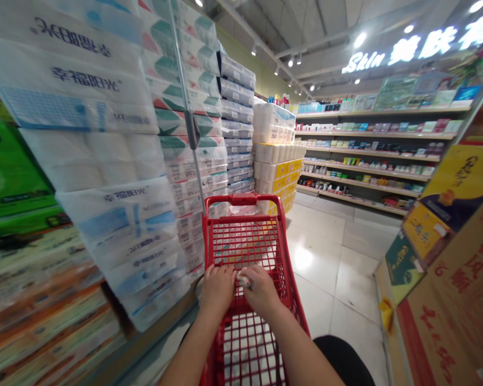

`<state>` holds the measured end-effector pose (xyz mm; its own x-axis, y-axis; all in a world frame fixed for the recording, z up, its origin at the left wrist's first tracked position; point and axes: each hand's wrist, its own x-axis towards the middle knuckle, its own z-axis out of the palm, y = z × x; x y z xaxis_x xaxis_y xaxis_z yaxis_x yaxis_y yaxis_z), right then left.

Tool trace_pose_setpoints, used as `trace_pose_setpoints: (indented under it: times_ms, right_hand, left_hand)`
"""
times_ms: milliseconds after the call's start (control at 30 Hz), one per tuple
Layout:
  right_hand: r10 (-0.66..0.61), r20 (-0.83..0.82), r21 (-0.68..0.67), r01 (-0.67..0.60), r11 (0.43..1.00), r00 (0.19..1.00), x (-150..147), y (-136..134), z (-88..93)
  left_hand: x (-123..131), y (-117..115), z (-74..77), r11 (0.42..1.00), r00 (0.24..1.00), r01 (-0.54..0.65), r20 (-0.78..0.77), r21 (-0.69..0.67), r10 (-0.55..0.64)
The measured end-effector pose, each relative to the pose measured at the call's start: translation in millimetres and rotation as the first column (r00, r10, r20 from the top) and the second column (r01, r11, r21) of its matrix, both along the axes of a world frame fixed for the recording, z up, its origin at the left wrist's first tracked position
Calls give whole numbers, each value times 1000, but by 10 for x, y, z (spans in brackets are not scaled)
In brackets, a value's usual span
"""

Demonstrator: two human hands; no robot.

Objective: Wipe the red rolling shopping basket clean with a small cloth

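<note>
A red plastic shopping cart (pixel 286 241) with grid walls stands right in front of me. My left hand (pixel 218 285) is closed over the cart's near bar, with the fingers curled down out of sight. Close beside it, my right hand (pixel 261 287) rests at the same bar, its fingers bent around a small crumpled white thing (pixel 243 278) that looks like paper or wrapping. The two hands almost touch. Through the cart's lower mesh some whitish shapes show, too unclear to name.
Tall stacks of wrapped toilet rolls (pixel 145 220) and tissue packs (pixel 237 112) line the left side, close to the cart. Cardboard boxes (pixel 453 300) stand at the right. Between them runs a pale tiled floor (pixel 320 257) toward shelves (pixel 370 153) of small goods.
</note>
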<state>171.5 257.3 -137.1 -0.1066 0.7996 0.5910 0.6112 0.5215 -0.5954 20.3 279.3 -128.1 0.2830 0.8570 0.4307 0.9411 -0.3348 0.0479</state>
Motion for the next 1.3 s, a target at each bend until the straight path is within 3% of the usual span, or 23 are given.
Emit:
trace_pose_setpoints:
  times_ms: [67, 200, 267, 400, 467, 667, 767, 867, 933, 1033, 1100, 1233, 1300]
  right_hand:
    - [38, -17, 24, -38, 999, 999, -4, 22, -20]
    - [-165, -122, 36, 171, 985, 979, 89, 80, -35]
    - [-208, -123, 3, 210, 978, 970, 109, 72, -29]
    - [-34, -50, -31, 33, 999, 998, 39, 17, -14]
    - [-24, -47, -9, 24, 1000, 999, 20, 11, -6]
    - [-273, -48, -43, 271, 962, 961, 76, 18, 18]
    - [-181, -22, -94, 178, 979, 983, 20, -13, 14]
    - [-65, -33, -62, 62, 996, 997, -12, -22, 21]
    - [-99, -58, -26, 98, 995, 993, 16, -10, 34]
    - [-257, -62, -20, 256, 966, 964, 72, 7, 42]
    - [-272, -35, -44, 271, 962, 962, 66, 3, 29]
    - [-56, 4, -69, 56, 996, 998, -16, -21, -1]
    - [-32, -10, -55, 32, 998, 999, -18, -20, 2]
  left_hand:
    - [-2, -1, 2, 1000, 1000, 5, 9, -7, -5]
    - [5, 1, 1, 1000, 1000, -7, 11, -3, 7]
    - [9, 2, 2, 1000, 1000, -10, 5, 0, 10]
    - [7, -1, 8, 1000, 1000, -1, 8, -16, 1]
    - [6, -3, 9, 1000, 1000, 0, 15, -24, 1]
    - [10, 4, -9, 1000, 1000, -19, 8, -12, 19]
    - [6, 6, -16, 1000, 1000, -17, -11, 9, 17]
    - [0, 3, -13, 1000, 1000, -9, -21, 17, 10]
    - [0, 2, -12, 1000, 1000, -5, -16, 19, 5]
    - [3, 5, -18, 1000, 1000, -7, -7, 25, 7]
    - [5, 8, -22, 1000, 1000, -11, -5, 27, 11]
    - [0, 6, -19, 1000, 1000, -10, -10, 16, 10]
    - [-2, 5, -16, 1000, 1000, -6, -14, 13, 6]
